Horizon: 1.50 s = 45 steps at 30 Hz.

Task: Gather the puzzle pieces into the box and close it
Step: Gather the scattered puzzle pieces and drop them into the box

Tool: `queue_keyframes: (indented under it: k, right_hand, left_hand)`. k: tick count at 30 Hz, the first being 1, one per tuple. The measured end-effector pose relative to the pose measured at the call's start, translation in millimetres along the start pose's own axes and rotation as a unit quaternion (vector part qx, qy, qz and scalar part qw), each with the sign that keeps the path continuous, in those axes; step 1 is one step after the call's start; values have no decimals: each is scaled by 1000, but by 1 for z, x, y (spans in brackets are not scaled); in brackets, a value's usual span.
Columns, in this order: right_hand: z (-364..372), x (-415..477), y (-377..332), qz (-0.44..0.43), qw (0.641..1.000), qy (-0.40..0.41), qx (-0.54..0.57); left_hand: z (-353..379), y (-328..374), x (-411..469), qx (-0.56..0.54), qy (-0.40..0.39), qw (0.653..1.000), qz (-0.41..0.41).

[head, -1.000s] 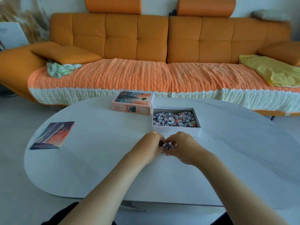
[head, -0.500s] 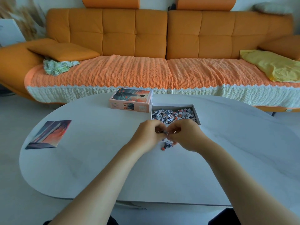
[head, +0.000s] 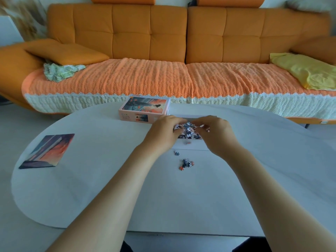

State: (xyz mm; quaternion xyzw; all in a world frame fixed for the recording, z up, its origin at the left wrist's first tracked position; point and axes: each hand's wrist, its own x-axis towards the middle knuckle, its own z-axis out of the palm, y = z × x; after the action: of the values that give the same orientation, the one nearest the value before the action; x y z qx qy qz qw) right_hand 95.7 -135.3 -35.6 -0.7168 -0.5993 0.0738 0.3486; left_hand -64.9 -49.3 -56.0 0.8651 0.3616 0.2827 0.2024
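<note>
The open white box (head: 190, 146) sits mid-table with a heap of puzzle pieces (head: 189, 132) inside. My left hand (head: 163, 132) and right hand (head: 216, 132) hover together over the box, fingers curled and pinching a clump of pieces between them. One piece (head: 188, 142) is falling at the box's front wall. A small loose cluster of pieces (head: 186, 163) and a single piece (head: 176, 152) lie on the table just in front of the box. The pink lid (head: 144, 110), printed with an orange sunset picture, lies to the left behind the box.
A printed picture card (head: 48, 150) lies at the left of the white oval table (head: 109, 179). Behind the table runs an orange sofa (head: 163, 51) with a knitted cover, cushions and a yellow cloth (head: 305, 71).
Both hands have lifted a clump of pieces off the table and carried it forward over the box. A few pieces stayed behind on the table.
</note>
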Motion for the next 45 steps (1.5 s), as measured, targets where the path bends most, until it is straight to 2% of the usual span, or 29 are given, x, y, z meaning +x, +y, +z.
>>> queue_keyframes:
  k: [2, 5, 8, 12, 18, 21, 25, 30, 37, 45]
  right_hand:
    - [-2, -5, -1, -30, 999, -16, -8]
    - [-4, -17, -3, -51, 992, -110, -41]
    - [-4, -28, -2, -47, 974, -195, -104]
    - [5, -36, -2, 6, 952, -271, -140]
    - [15, -39, 0, 26, 968, -233, -91]
    - [14, -39, -1, 45, 966, -240, -81]
    - [14, -38, -7, 36, 962, -253, -98]
    - [14, -36, -15, 27, 962, -253, -95]
    - [15, -41, -25, -53, 951, -251, -170]
    - [10, -33, -19, -27, 963, -230, -135]
  left_hand:
    - [-2, 0, -9, 13, 15, 999, 30]
    - [-7, 3, -25, 0, 5, 999, 54]
    - [-5, 7, -39, 7, -75, 997, 32]
    - [6, -2, -51, 88, -178, 980, 15]
    - [5, -2, -56, 23, -170, 985, 10]
    - [1, -5, -60, -9, -166, 986, -12]
    - [3, -8, -62, 53, -178, 982, -19]
    - [6, -2, -59, 79, -164, 983, -3]
    - [4, -1, -60, 37, -157, 987, -21]
    - [0, 1, -56, 38, -179, 983, -15]
